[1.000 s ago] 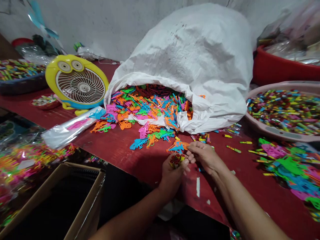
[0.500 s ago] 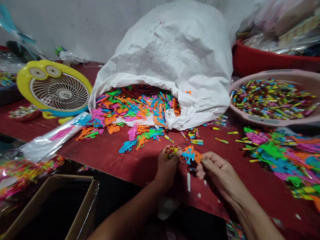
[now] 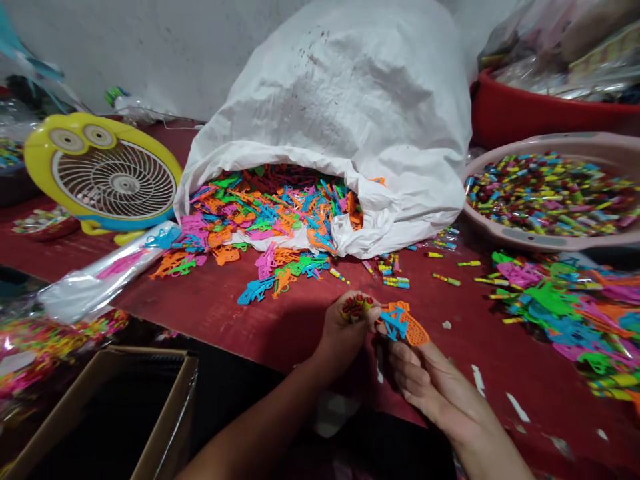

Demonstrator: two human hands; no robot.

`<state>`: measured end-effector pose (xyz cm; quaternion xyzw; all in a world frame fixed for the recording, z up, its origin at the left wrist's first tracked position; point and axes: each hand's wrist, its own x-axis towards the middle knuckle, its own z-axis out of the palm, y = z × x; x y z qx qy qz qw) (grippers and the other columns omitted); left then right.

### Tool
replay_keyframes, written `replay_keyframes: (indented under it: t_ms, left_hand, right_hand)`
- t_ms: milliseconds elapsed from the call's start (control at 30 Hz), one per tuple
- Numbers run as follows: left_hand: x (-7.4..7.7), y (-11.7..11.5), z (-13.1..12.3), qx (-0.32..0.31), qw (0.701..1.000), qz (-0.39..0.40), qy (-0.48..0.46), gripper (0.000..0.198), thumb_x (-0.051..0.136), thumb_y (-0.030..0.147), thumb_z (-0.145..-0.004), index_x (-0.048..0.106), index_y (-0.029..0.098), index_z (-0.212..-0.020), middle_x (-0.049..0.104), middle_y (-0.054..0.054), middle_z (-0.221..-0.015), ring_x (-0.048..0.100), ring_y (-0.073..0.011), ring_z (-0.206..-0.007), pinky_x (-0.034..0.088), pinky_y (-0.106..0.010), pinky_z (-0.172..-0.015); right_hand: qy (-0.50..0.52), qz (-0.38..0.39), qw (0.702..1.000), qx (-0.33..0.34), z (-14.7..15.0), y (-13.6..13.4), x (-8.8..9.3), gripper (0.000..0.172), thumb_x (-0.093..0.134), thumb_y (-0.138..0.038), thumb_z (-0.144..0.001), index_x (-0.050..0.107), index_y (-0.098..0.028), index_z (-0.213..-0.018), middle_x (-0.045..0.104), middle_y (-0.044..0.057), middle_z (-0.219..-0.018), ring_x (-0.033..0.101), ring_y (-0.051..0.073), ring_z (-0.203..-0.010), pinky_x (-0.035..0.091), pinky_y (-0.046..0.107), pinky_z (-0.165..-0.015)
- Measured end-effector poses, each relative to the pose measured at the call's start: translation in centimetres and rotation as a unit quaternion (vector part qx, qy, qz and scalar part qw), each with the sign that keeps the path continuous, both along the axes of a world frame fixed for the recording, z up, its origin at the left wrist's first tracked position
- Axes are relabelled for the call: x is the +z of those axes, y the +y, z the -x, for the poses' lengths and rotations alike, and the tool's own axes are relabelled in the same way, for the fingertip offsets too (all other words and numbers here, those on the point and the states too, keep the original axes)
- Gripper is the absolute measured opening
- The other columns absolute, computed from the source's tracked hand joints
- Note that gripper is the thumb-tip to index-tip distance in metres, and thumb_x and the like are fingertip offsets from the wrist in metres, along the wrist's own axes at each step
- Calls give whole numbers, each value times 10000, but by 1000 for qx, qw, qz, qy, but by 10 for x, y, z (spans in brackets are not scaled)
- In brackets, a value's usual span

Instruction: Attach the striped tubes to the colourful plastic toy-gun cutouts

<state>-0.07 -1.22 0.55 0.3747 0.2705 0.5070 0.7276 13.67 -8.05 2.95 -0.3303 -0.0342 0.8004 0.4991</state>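
As we look down over one long red-painted table (image 3: 505, 353), the largest thing before us is a single white woven sack (image 3: 340, 93) lying on its side. Its mouth spills a mass of flat plastic shapes (image 3: 270, 213), too many to count, in orange, pink, blue and green. To its right sit one red tub (image 3: 520, 113) and one pink basin (image 3: 560, 239), the basin heaped with small striped tubes (image 3: 550, 193). A second pile of flat shapes (image 3: 555, 300) lies on the table below the basin. To the left stand one yellow fan (image 3: 103, 173) with two cartoon eyes and one plastic-wrapped packet (image 3: 95, 273), while one open cardboard box (image 3: 170, 407) sits below the table edge.

Our two hands work close together in front of the sack, near a few loose tubes (image 3: 395, 283). Our left hand (image 3: 343, 340) is closed around a small bundle of tubes (image 3: 356, 308). Our right hand (image 3: 425, 387) is narrowly pinched on a cluster of orange and blue shapes (image 3: 403, 325), which sits just beside the left hand's fingertips (image 3: 373, 317).
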Motion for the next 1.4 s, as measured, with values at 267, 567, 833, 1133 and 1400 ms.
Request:
replay_keyframes:
  t_ms: [267,567,833,1133,1400]
  left_hand:
    - [4,-3,0,16,999,-7,32,242,768,357,-734,664,151,-807,615,2,-666,551,-112,-602,448,-235,-617]
    - [3,-7,-5,46,995,49,80,242,750,320,-720,688,128,-853,653,-19,-645,577,-116,-559,425,-215,-541]
    - [4,-17,-13,29,994,82,61,241,789,303,-657,665,123,-760,602,13,-536,515,-86,-500,387,-207,-542]
    - [-2,-17,-14,38,995,77,59,224,769,318,-670,634,149,-730,578,24,-553,492,-91,-498,403,-225,-545]
    - [-8,-23,-13,114,978,-68,159,32,649,179,-734,675,169,-718,581,17,-624,478,-111,-581,400,-222,-579]
  right_hand:
    - [-29,54,997,-52,5,-8,5,331,927,-266,-571,701,-154,-786,550,-29,-647,429,4,-480,413,76,-436]
    - [-338,-59,919,-192,-3,-14,1,441,895,-250,-607,716,-214,-1008,654,-3,-744,552,81,-525,506,185,-503]
    - [-546,-130,795,-230,9,-10,-2,337,826,-379,-719,683,-233,-986,702,13,-738,638,133,-592,537,233,-585]
    - [-707,-169,656,-202,16,-16,-15,341,697,-437,-838,663,-235,-1110,724,51,-873,674,185,-685,515,286,-640]
    - [-809,-223,514,-175,20,-18,-9,226,620,-361,-912,656,-241,-1100,722,40,-857,670,193,-730,473,288,-703]
